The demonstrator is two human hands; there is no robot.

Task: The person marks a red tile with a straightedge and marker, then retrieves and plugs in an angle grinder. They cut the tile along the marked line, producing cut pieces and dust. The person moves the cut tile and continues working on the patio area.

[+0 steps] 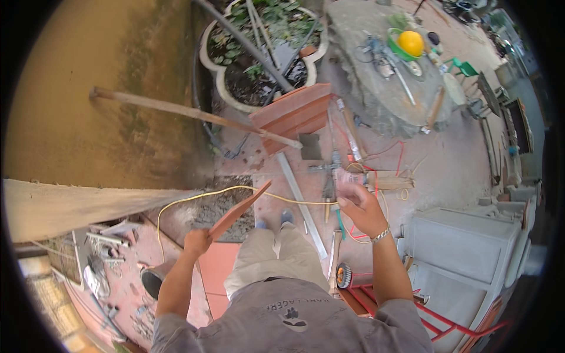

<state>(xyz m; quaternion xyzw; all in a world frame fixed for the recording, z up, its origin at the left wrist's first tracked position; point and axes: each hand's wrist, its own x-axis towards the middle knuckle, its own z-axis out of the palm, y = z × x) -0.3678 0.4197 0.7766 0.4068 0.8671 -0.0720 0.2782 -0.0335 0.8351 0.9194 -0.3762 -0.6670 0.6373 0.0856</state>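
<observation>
My left hand (198, 240) grips a flat reddish terracotta tile (238, 212) by its lower end, so the tile slants up and to the right. Beneath it lies a patch of wet grey mortar (226, 215) beside laid red tiles (220, 265). My right hand (362, 209) is raised at the right, its fingers bent and smeared by motion; whether anything is in them is unclear. A yellow cord (197, 197) runs over the mortar toward my right fingertips; whether they touch it cannot be made out. A long metal straightedge (301, 203) lies between my hands.
Ahead, a stack of tiles (297, 115) stands before a pond basin (220, 88), with a wooden pole (194, 112) reaching over it. Power tools and a green bowl with a yellow helmet (410, 43) rest on a stone slab. At right stand a red-framed cart (365, 297) and a grey cabinet (459, 241).
</observation>
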